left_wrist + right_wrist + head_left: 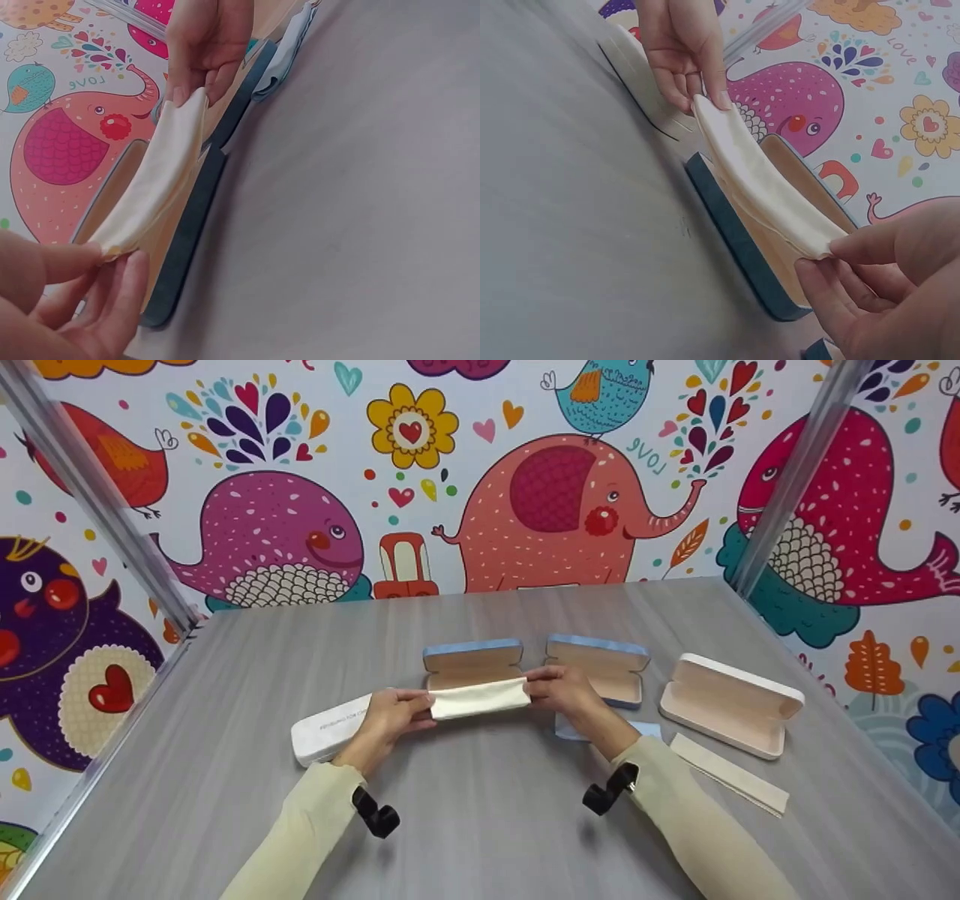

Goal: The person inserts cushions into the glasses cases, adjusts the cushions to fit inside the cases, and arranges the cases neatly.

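A folded cream cloth [480,699] is stretched lengthwise between both hands. My left hand [388,718] pinches its left end between thumb and fingers, and my right hand [568,695] pinches the other end. In the left wrist view the cloth [154,176] sags slightly, with its folded layers showing along the lower edge. Behind and below it stands an open blue glasses case [472,657] with a beige lining, partly hidden by the cloth. In the right wrist view the cloth [761,187] overlaps this case [739,236].
A closed white glasses case [326,733] lies beside the left hand. A second open blue case [598,652] and an open white case [731,709] stand to the right. A light blue cloth [646,729] lies partly under the right forearm; another folded cream cloth [731,774] lies farther right.
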A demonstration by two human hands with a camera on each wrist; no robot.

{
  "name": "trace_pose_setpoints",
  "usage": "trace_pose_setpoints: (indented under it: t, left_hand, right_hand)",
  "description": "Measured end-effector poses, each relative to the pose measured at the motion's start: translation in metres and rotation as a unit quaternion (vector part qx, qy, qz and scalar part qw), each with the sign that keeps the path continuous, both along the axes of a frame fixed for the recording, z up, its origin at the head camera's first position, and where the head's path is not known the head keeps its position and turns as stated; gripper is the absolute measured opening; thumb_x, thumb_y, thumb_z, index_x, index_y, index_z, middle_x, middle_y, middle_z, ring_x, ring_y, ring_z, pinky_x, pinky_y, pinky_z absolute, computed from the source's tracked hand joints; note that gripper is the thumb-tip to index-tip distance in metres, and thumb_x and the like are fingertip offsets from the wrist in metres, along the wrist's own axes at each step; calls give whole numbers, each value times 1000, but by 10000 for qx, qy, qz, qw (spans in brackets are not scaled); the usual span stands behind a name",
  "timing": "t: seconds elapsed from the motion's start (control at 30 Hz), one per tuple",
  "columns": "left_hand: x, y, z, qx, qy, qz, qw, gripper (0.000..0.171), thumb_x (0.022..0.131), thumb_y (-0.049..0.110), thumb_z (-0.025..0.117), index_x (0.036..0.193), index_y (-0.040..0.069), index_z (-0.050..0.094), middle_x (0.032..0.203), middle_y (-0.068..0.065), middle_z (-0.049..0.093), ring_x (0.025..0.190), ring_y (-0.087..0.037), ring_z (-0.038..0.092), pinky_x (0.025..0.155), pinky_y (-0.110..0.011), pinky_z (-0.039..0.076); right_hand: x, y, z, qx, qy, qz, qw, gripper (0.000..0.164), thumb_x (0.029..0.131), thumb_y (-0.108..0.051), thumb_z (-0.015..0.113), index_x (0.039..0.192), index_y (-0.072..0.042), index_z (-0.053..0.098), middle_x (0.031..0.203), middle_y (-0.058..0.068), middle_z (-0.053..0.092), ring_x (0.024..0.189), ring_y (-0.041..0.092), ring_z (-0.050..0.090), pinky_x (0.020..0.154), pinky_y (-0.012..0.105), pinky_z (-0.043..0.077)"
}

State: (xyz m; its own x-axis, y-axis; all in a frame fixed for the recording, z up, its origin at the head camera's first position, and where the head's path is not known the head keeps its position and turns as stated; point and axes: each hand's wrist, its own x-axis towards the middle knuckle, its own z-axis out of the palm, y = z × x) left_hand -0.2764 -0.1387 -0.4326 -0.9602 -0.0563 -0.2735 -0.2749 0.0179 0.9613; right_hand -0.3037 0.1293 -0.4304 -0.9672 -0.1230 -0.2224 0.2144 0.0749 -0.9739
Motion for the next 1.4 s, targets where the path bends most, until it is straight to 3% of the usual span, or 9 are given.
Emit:
trace_pose_setpoints:
  t: [0.3, 0.6, 0.7, 0.9, 1.17, 1.4]
  left_hand:
    - [-19, -3, 6, -344, -152, 134, 9992, 33, 94, -4, 62, 126, -14, 61, 121, -27, 66, 77, -13, 66, 70, -23, 62]
    - [-35, -3, 12, -412, -217, 199, 9987, 33, 93, -3, 64, 125, -11, 63, 123, -25, 65, 74, -11, 66, 72, -22, 61]
    - [-38, -2, 13, -508, -221, 205, 9983, 32, 93, -3, 65, 124, -11, 64, 125, -25, 64, 73, -11, 67, 72, -22, 61]
    - [-45, -1, 9, -574, -150, 286, 9978, 31, 91, -6, 65, 122, -12, 64, 121, -27, 66, 70, -12, 67, 71, -24, 62]
    - [-50, 2, 11, -1013, -97, 262, 9945, 27, 91, -6, 65, 117, -12, 66, 114, -24, 66, 69, -14, 66, 69, -25, 62]
    - [-50, 0, 7, -985, -67, 254, 9948, 25, 88, -10, 66, 112, -15, 66, 95, -19, 69, 62, -12, 66, 62, -23, 61]
  right_hand:
    - [-11, -8, 6, 229, -121, -364, 9990, 25, 90, -1, 70, 115, 4, 69, 102, 9, 70, 84, 14, 66, 92, 42, 59]
    - [-22, -14, 5, -58, 112, -559, 9984, 25, 88, 6, 68, 113, 12, 66, 86, 7, 66, 69, 12, 66, 69, 29, 62]
    - [-25, -15, 5, 24, 151, -635, 9979, 24, 89, 4, 69, 111, 11, 66, 83, 5, 67, 68, 11, 66, 68, 28, 62]
    - [-28, -18, 3, 434, 274, -718, 9961, 18, 91, -1, 70, 107, 7, 70, 85, 4, 67, 68, 10, 67, 73, 31, 63]
    - [-32, -22, -4, 772, 372, -697, 9939, 12, 92, -1, 68, 102, 5, 71, 85, 6, 67, 70, 12, 64, 65, 25, 60]
    - [-34, -26, -6, 1108, 338, -776, 9902, 9, 91, -2, 68, 98, 2, 72, 81, 3, 65, 63, 9, 61, 59, 23, 57]
